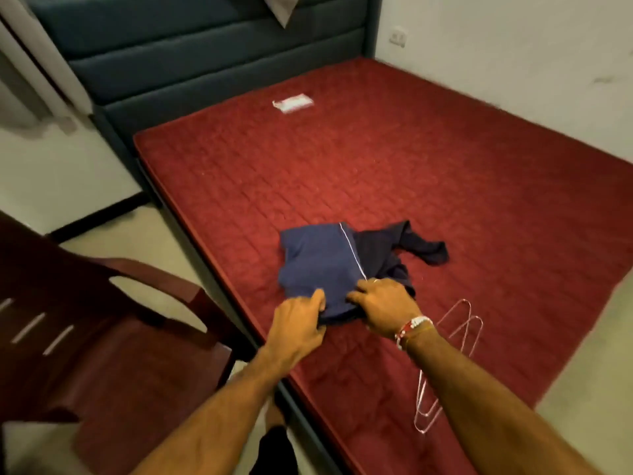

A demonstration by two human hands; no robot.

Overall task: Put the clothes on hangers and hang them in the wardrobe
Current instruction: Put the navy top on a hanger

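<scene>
Clothes: blue garment [318, 265], folded, with a white stripe [352, 252] down it, lying on the red mattress [376, 159] near the front edge. Darker garment [423, 248] crumpled just behind and to the right, touching or tucked under, can't tell which.
Left hand [298, 325]: fingers curled round the near edge of the blue garment, thumb on top.
Right hand [383, 306]: pinching that same near edge, right by the near end of the stripe. Beaded bracelet [411, 329] on that wrist.
Feel: soft, light, zero stiffness, probably a bit slinky like track fabric. Bound to flop open once lifted, nothing fragile about it.
Where to grab: best at the waistband or shoulders, two-handed and spread apart, then a shake to get it flat. No telling from this fold which end the near edge actually is.
Direction: stripe as the best clue, going from the right hand away toward the blue headboard [205, 63], leaning a bit left. Long axis probably along it, but folded up, so only a guess.
Hangers [459, 334]: thin wire ones on the mattress just right of the right forearm, partly hidden under it.
Wardrobe: not in view.
Other stuff: dark red chair [102, 354] on the left, white label [293, 103] far up the mattress.
</scene>
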